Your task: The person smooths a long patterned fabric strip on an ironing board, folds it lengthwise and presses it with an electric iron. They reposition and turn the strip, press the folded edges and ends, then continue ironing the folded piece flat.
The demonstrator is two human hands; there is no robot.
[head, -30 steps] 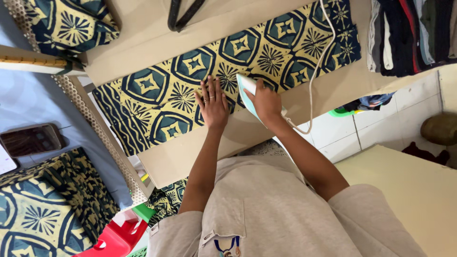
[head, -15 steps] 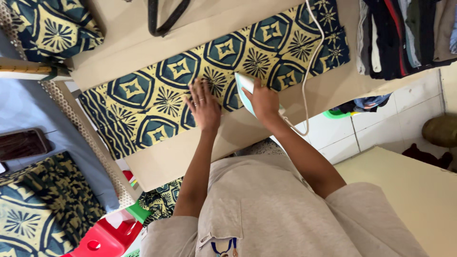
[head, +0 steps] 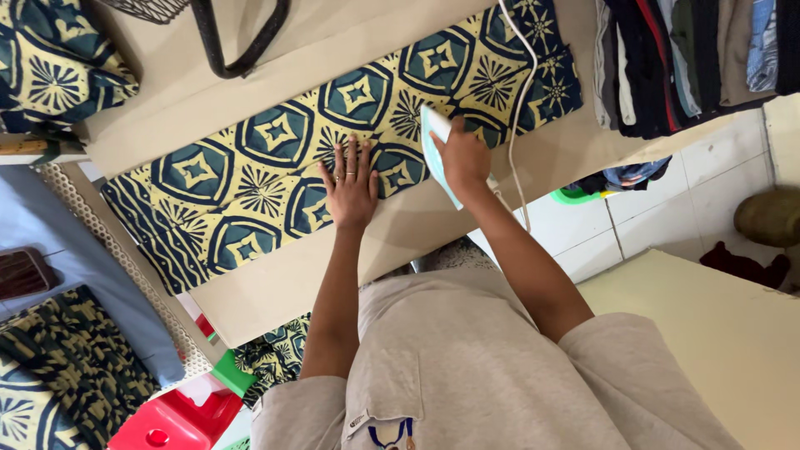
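A long folded strip of navy-and-yellow patterned cloth lies flat across the beige padded tabletop, apparently partly pressed. The left hand, its grip released, flattens the middle; the right hand clasps a pale blue-and-white iron there, the rightward stretch seemingly remaining.

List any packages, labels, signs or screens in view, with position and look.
Phone-like device: left edge, on the blue cloth; dark rounded rectangle, screen dark.
Garment label: bottom centre, on the grey shirt; small pale tab.
No packages or signs visible.
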